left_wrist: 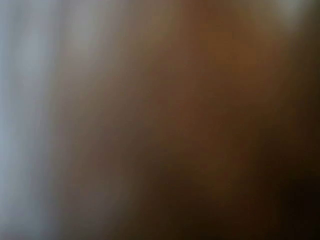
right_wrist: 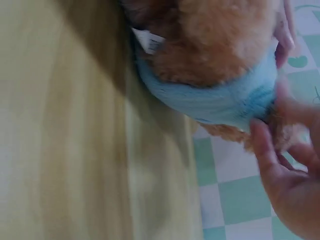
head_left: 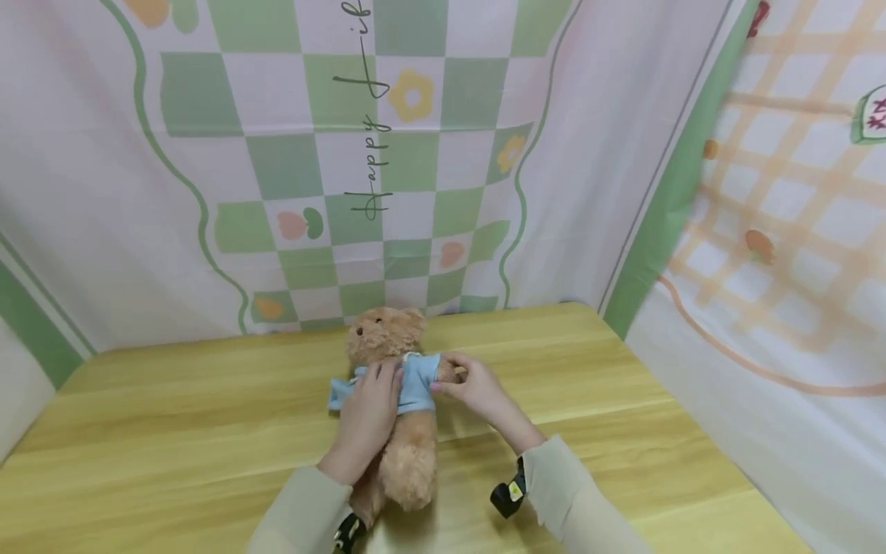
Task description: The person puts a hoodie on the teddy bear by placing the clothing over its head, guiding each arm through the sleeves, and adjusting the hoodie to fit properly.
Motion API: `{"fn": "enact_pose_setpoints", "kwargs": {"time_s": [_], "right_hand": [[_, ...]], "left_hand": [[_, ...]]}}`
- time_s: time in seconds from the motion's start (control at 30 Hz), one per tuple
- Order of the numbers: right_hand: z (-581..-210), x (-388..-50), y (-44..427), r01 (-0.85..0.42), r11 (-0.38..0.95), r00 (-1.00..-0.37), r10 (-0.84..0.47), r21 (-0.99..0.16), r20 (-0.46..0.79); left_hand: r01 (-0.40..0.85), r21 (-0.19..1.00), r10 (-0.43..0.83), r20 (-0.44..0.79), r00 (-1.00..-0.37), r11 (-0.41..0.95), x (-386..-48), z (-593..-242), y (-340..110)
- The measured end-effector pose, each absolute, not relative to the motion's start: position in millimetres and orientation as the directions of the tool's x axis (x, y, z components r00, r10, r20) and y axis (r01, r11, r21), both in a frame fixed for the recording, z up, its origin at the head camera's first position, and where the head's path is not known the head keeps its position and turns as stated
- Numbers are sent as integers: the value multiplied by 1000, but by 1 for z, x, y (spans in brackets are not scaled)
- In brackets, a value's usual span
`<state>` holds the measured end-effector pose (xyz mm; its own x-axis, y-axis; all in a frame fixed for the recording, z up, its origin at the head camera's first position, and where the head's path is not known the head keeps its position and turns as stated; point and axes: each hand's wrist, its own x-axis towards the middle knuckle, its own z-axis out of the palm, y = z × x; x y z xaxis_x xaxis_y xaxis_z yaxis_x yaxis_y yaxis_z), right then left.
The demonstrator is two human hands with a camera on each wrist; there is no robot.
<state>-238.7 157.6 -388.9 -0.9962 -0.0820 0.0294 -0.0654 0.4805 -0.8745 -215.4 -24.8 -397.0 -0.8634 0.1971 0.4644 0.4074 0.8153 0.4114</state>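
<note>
A light-brown teddy bear (head_left: 408, 462) lies on its back on the table, head toward the wall, wearing a small light-blue shirt (head_left: 418, 388). My left hand (head_left: 370, 412) holds the bear at the chest, its fingers bent over the shirt front. One shirt sleeve (head_left: 338, 394) sticks out to the left of that hand. My right hand (head_left: 477, 388) pinches the other sleeve's hem, around the bear's arm (head_left: 448, 372). In the right wrist view, thumb and fingers (right_wrist: 267, 155) close at the blue cuff (right_wrist: 257, 107). The left wrist view is only a brown blur.
The wood-patterned table (head_left: 208, 415) ends at a hanging cloth (head_left: 284, 169) with green checks. Another cloth (head_left: 761, 192) with orange checks hangs on the right. A black wrist camera (head_left: 508, 496) sits under the right sleeve. A white tag (right_wrist: 148, 41) shows at the bear's shirt.
</note>
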Motion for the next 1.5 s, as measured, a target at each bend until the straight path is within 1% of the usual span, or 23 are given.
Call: {"fn": "enact_pose_setpoints", "kwargs": {"time_s": [0.07,0.13,0.27,0.33,0.47,0.57,0.7,0.83,0.97,1.03,1.17,1.37,1.5], "right_hand": [[-390,-239,157,-40,468,-999,-13,-883,38],[-392,-241,156,-42,428,-997,37,-903,64],[-393,-243,159,-56,354,-992,83,-934,91],[-392,-244,161,-61,332,-992,84,-941,94],[-394,-245,161,-74,247,-991,87,-966,98],[-399,-246,160,-88,146,-989,102,-985,104],[-404,-247,162,-49,26,-992,115,-998,52],[-406,-251,166,15,-22,-993,116,-1000,-17],[-405,-254,168,21,19,-994,104,-1000,-19],[-404,-256,169,10,65,-994,105,-998,-3],[-399,-255,170,-22,174,-995,91,-984,38],[-392,-250,169,-80,326,-996,-1,-942,85],[-395,-252,169,-68,373,-995,44,-925,90]], "left_hand": [[398,424,200,438,-876,814,-217,-395,-27],[373,462,189,397,-898,805,-218,-394,-30],[335,495,174,342,-923,802,-219,-392,-36],[345,466,186,355,-916,815,-218,-393,-39],[402,366,239,414,-878,839,-220,-395,-42],[421,341,276,398,-875,841,-221,-398,-43],[420,382,291,351,-890,823,-221,-399,-41],[417,427,271,362,-892,802,-221,-396,-43],[422,432,264,380,-887,797,-221,-393,-46],[442,413,281,394,-875,797,-221,-393,-46],[465,413,288,422,-860,783,-222,-396,-44],[438,476,242,418,-876,763,-222,-403,-39],[424,511,219,413,-884,748,-222,-405,-34]]}}
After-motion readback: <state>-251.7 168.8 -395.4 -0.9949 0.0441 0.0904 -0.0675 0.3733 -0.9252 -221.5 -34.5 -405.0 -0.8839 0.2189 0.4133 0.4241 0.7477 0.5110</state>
